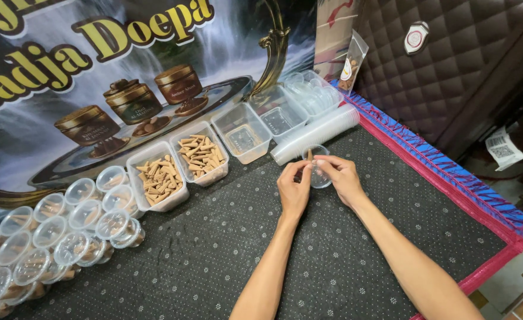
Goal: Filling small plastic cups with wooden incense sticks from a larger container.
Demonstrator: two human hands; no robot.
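Observation:
My left hand (293, 188) and my right hand (341, 176) meet over a small clear plastic cup (316, 161), which both hold tilted above the dark mat. A tan incense cone (309, 154) stands at the cup's mouth, pinched by my left fingertips. Two clear tubs of tan cones (156, 178) (201, 155) lie to the left of my hands.
Empty clear tubs (242, 131) and a lying stack of clear cups (320, 131) sit behind my hands. Several lidded cups with cones (66, 228) crowd the left. A poster wall stands behind; a red and blue mat edge (451, 172) runs along the right.

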